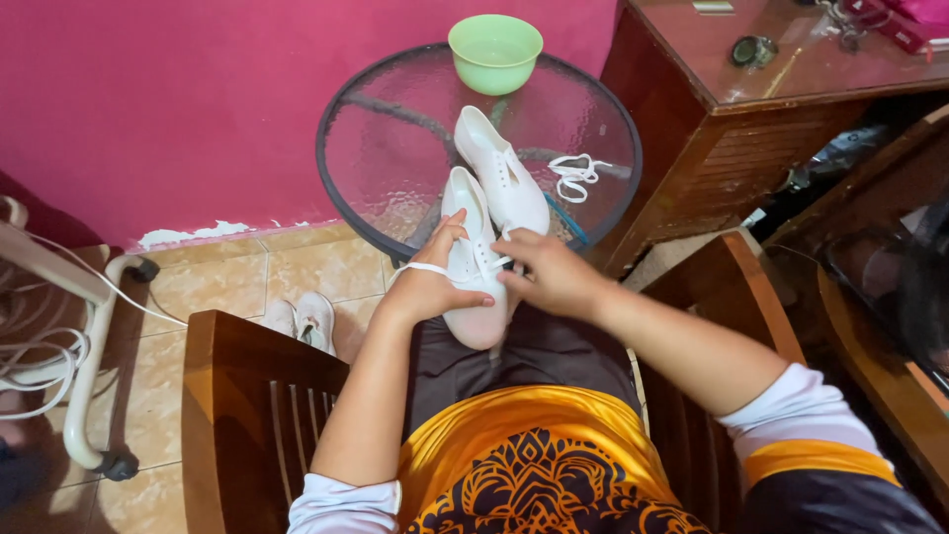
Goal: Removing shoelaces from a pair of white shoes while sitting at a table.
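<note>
A round glass worktop (395, 148) with a dark rim stands against the pink wall; on it lie a pale green bowl (495, 51) at the far edge, a white shoe (501, 170) near the middle, and a loose white lace (576, 174) just right of that shoe. A second white shoe (473, 259) overlaps its near edge. On the tiled floor (227, 287) beside it lies another pair of white shoes (301, 318).

This is a lived-in room of a home. A magenta painted wall (198, 109) fills the upper left, its paint flaking above tan floor tiles (297, 272). A round glass side table (395, 148) stands at top centre, a dark wooden cabinet (732, 129) at upper right, and wooden armchair arms (247, 386) frame the bottom.
</note>
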